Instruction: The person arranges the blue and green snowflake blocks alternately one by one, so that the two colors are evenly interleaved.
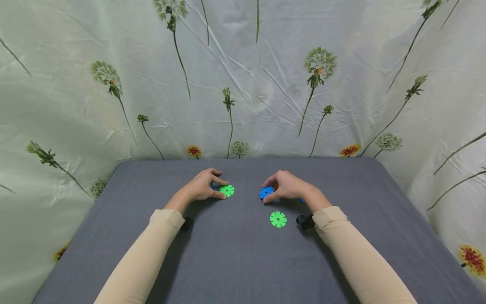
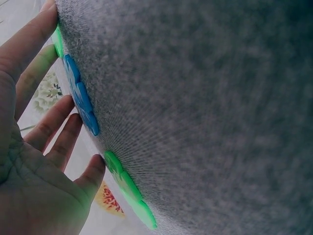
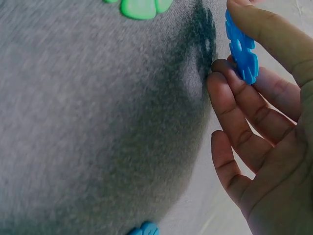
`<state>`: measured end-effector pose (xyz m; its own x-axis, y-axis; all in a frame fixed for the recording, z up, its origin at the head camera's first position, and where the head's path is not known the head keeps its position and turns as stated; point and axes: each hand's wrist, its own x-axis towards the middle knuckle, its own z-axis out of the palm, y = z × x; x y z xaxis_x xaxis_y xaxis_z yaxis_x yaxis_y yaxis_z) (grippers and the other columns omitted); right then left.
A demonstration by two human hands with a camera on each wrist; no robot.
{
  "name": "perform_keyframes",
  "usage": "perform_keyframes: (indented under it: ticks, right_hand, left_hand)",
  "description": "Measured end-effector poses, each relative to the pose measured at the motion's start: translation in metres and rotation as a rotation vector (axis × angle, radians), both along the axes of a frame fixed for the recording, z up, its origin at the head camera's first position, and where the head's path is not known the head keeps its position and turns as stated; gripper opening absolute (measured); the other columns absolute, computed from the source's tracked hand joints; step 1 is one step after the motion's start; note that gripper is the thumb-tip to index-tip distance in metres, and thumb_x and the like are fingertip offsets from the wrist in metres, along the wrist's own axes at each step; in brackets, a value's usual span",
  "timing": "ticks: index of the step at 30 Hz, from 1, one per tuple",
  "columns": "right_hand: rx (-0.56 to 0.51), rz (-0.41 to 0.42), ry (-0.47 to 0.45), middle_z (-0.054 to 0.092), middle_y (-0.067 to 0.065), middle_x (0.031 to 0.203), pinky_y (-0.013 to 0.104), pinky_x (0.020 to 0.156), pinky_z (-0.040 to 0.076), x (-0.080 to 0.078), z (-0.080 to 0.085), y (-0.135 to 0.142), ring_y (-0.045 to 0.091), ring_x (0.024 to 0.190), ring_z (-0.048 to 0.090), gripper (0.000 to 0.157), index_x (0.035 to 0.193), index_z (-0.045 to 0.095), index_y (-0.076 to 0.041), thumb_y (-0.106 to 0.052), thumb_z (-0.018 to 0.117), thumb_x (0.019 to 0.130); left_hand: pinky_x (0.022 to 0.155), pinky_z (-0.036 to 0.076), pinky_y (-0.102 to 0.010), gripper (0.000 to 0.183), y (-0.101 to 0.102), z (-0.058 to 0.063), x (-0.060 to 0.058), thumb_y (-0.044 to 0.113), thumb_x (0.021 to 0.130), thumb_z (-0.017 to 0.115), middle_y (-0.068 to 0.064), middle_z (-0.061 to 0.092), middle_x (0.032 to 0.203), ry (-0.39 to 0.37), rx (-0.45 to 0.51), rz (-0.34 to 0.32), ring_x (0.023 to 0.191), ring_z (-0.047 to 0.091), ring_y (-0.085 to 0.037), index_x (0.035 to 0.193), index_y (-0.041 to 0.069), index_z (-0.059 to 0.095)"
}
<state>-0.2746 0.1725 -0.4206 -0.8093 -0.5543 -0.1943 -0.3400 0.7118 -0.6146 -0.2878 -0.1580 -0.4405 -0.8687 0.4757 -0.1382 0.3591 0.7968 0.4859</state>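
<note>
My left hand (image 1: 205,185) is low over the table, thumb and a finger at opposite edges of a green notched plastic disc (image 1: 227,191), pinching it. Under that palm a blue disc (image 2: 80,95) lies flat, and another green disc (image 2: 129,191) is beside the little finger; the head view hides the latter. My right hand (image 1: 289,185) pinches a blue notched disc (image 3: 240,46) between thumb and fingers, tilted off the cloth. Closer to me lies a green disc (image 1: 278,219). Behind the right wrist another blue disc (image 1: 302,200) is mostly hidden.
A grey cloth (image 1: 235,261) covers the table. Along its back edge hangs a pale curtain (image 1: 265,93) printed with dandelions. Dark wrist-worn devices, such as the one on the right wrist (image 1: 305,222), sit close above the cloth.
</note>
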Motion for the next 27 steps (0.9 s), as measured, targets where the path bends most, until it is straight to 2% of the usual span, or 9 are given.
perform_keyframes:
  ticks: [8,17,27]
  right_hand:
    - [-0.024,0.015,0.023,0.081,0.000,0.109,0.030,0.085,0.060,-0.005,-0.002,-0.012,0.009,0.093,0.072,0.051,0.128,0.079,-0.009,-0.034,0.093,0.086]
    - [-0.027,0.010,0.033,0.075,0.005,0.122,0.034,0.093,0.061,-0.011,-0.005,-0.028,0.016,0.105,0.072,0.051,0.128,0.079,-0.010,-0.034,0.093,0.086]
    - [-0.006,0.034,0.034,0.071,0.007,0.125,0.035,0.094,0.059,-0.017,-0.008,-0.044,0.020,0.109,0.068,0.051,0.131,0.078,-0.012,-0.035,0.091,0.088]
  left_hand:
    - [0.124,0.038,-0.063,0.052,-0.001,0.001,0.001,0.034,0.091,0.089,-0.019,0.045,0.166,0.008,0.000,-0.003,0.153,0.041,-0.046,0.139,0.020,0.075]
    - [0.125,0.037,-0.062,0.051,0.000,-0.001,0.002,0.034,0.091,0.089,-0.019,0.046,0.165,0.012,0.002,0.007,0.153,0.041,-0.046,0.138,0.020,0.076]
    - [0.126,0.034,-0.063,0.052,0.000,0.001,0.002,0.035,0.091,0.089,-0.018,0.046,0.166,-0.003,0.005,0.014,0.154,0.039,-0.045,0.139,0.021,0.075]
